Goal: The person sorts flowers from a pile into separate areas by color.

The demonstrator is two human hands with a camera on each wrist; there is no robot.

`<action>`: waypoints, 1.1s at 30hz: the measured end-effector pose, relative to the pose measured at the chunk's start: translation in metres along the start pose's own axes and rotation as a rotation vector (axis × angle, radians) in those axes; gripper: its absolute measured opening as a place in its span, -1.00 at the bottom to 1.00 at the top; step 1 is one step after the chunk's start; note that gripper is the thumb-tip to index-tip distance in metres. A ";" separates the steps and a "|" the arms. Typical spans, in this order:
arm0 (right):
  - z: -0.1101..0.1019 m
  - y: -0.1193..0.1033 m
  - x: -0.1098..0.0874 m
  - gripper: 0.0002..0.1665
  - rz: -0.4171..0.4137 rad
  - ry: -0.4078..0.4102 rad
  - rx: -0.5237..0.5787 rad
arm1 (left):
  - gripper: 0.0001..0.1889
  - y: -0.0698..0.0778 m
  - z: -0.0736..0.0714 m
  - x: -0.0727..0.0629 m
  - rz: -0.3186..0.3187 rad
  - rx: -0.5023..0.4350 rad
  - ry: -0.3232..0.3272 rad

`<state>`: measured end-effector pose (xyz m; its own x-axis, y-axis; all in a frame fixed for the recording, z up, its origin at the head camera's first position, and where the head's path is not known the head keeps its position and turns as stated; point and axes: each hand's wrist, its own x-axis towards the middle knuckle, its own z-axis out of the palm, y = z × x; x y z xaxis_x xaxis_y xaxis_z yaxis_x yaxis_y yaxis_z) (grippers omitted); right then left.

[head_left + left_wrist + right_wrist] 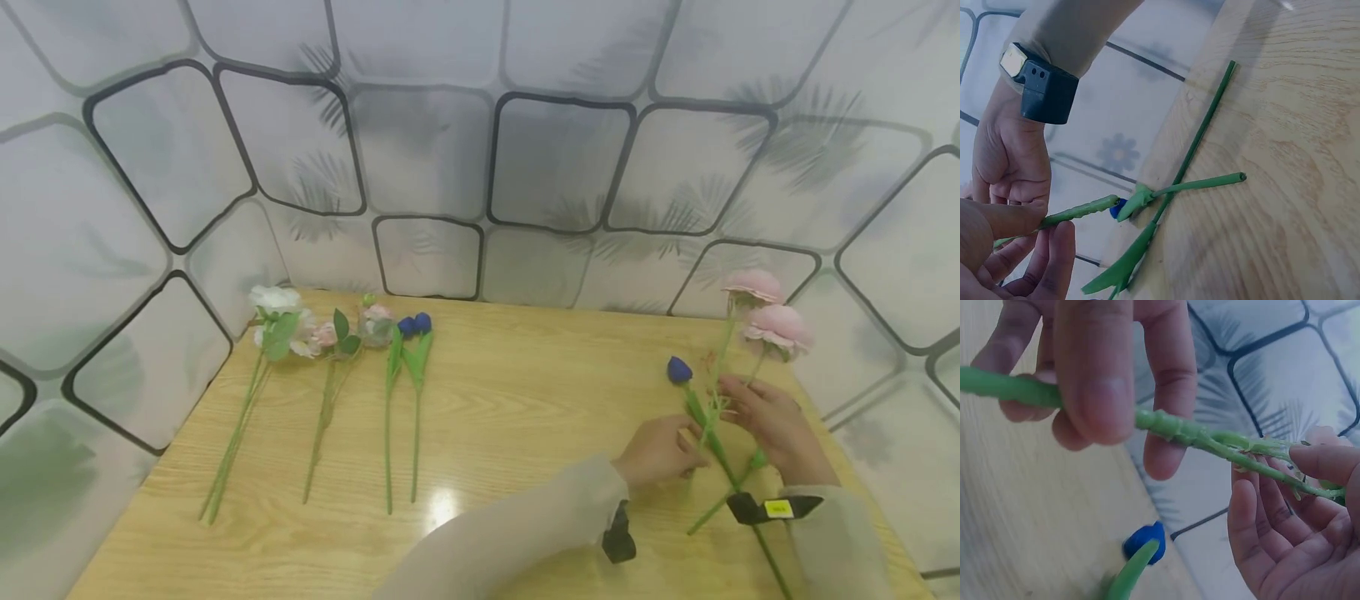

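On the right of the head view, both hands hold an artificial pink flower (777, 327) upright; its two blooms sit on a forked stem. My left hand (660, 452) pinches the lower stem (1082, 211) between thumb and fingers. Higher up, near the fork, my right hand (772, 427) grips the stem, its thumb and fingers around it in the right wrist view. Below them a blue tulip (678, 370) lies on the table. A second tulip stem (708, 515) crosses it; its blue head (1118, 208) shows in the left wrist view and is hidden in the head view.
Across the wooden table (525, 375), on the left, lie white flowers (276, 300), pale pink flowers (326, 336) and two blue tulips (422, 323), stems towards me. A patterned wall (555, 167) closes off the back and both sides.
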<state>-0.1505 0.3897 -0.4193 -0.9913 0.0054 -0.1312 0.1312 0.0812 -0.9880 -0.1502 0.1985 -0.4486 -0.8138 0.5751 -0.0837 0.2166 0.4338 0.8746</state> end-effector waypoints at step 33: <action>0.135 -0.060 0.014 -0.69 -0.336 -0.113 -0.148 | -0.65 -0.029 -0.121 -0.071 0.237 0.031 0.269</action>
<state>-0.1719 0.2507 -0.3730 -0.9710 -0.1557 0.1812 -0.2110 0.2031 -0.9562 -0.1633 0.0611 -0.4102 -0.8508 0.4610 0.2523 0.4294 0.3332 0.8394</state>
